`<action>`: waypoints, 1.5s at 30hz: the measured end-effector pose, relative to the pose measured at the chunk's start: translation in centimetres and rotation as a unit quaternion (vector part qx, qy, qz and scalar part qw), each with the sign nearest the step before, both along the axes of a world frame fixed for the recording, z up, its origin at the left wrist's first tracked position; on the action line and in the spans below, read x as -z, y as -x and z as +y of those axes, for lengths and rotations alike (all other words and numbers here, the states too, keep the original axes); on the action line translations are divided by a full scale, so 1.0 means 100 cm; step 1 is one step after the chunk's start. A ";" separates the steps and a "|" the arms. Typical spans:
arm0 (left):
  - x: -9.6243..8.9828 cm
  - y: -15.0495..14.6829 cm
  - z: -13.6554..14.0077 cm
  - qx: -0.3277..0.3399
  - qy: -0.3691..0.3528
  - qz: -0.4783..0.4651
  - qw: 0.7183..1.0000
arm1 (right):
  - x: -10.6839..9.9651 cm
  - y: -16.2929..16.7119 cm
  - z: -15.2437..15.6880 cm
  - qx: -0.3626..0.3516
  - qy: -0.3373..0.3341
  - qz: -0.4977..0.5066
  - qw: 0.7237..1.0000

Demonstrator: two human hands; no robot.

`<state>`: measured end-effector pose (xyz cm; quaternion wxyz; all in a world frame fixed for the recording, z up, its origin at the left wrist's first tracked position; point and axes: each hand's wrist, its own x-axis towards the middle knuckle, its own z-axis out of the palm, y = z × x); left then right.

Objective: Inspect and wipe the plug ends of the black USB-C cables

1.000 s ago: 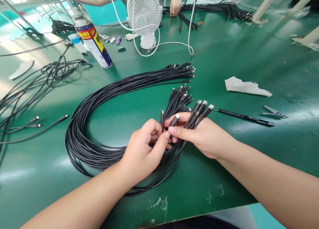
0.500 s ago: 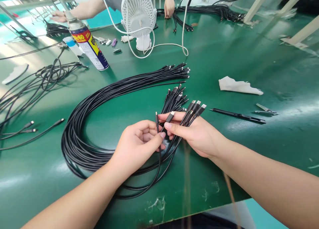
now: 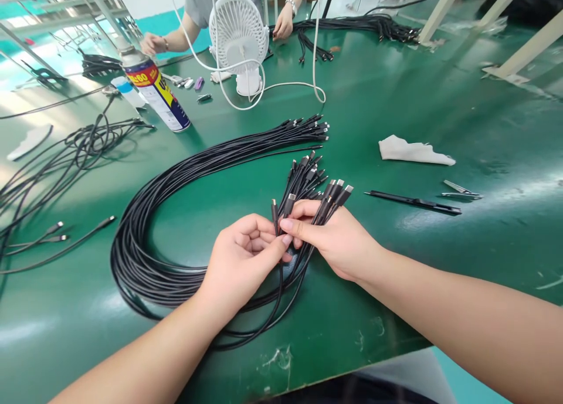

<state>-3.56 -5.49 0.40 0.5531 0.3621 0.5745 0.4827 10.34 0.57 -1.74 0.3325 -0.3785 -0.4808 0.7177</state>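
My left hand [image 3: 250,254] pinches a black USB cable [image 3: 275,213] just below its plug, which points up. Close beside it, my right hand [image 3: 329,234] grips several black USB cables [image 3: 336,196] between thumb and fingers, their metal-tipped plugs fanned upward. One more plug [image 3: 288,204] stands between the two hands, near my right fingertips. Behind the hands lies a curved bundle of black cables [image 3: 136,228], with one set of ends [image 3: 308,128] farther back and the other set [image 3: 303,172] just beyond my right fingers.
A white fan [image 3: 240,34] and a spray can [image 3: 153,87] stand at the back. Loose cables [image 3: 88,137] lie left. To the right are a white scrap [image 3: 413,150], black tweezers [image 3: 413,202] and a small metal tool [image 3: 461,191]. Across the table, a person's hand [image 3: 284,24] touches other cables.
My right hand has shifted slightly left toward my left hand, and the plug between them now stands more upright. The person opposite has drawn an outstretched arm in. The view has shifted slightly.
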 end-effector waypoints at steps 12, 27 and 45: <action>0.002 -0.002 -0.002 0.004 -0.014 0.025 1.000 | -0.003 -0.002 0.001 -0.033 -0.109 -0.055 0.992; 0.004 0.002 -0.002 -0.004 -0.009 0.036 0.999 | -0.004 -0.005 -0.001 -0.034 -0.099 -0.056 0.993; 0.000 0.006 0.000 0.063 0.036 0.037 0.997 | -0.002 -0.003 -0.004 -0.031 -0.002 -0.020 0.999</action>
